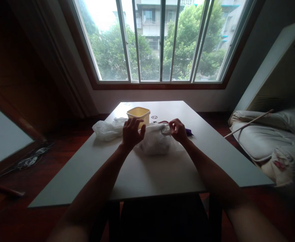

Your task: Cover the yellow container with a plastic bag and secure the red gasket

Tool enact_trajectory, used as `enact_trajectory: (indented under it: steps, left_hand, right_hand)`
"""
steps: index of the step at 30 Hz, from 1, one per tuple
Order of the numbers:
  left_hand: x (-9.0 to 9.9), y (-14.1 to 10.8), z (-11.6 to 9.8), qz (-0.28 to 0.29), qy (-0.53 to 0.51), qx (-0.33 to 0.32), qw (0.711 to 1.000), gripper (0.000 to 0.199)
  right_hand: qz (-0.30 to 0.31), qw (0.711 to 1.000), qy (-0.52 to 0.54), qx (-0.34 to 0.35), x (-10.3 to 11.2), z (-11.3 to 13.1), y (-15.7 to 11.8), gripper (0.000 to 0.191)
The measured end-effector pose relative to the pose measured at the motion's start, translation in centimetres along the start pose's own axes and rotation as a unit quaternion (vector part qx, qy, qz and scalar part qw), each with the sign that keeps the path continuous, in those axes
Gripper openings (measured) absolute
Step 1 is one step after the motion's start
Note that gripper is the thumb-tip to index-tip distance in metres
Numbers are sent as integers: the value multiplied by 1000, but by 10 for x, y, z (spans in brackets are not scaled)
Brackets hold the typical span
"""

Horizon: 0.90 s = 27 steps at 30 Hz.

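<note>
A whitish plastic bag, with something bulky inside that I cannot make out, rests on the table between my hands. My right hand pinches the bag's upper right edge between thumb and fingers. At the bag's upper left is my left hand, its thumb and fingers apart and nothing in it. Just beyond that hand stands a yellow square tub, open at the top. A crumpled clear plastic bag lies to the left of my left hand.
Everything sits on a white table. Past my right hand lies a purple item, partly hidden. A small dark ring-shaped item is behind the bag. A padded white seat with a thin stick is off the right edge.
</note>
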<state>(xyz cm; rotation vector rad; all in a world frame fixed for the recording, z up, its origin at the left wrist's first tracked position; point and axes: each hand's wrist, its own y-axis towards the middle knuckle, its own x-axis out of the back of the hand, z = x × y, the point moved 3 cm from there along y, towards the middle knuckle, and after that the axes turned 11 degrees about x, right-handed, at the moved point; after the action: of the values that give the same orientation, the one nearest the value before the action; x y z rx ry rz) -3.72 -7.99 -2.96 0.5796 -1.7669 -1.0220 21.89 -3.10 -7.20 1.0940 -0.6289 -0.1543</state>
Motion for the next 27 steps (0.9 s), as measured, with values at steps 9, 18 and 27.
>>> enact_trajectory:
  steps: [9, 18, 27]
  left_hand:
    - [-27, -16, -29, 131, -16, -63, 989, 22]
    - [-14, -4, -16, 88, -13, -29, 996, 25]
    - [-19, -13, -25, 84, -37, -94, 991, 16]
  right_hand:
    - [46, 992, 43, 106, -15, 43, 2, 12]
    - [-2, 998, -60, -7, 4, 6, 4, 11]
    - [82, 991, 23, 107, -2, 28, 5, 31]
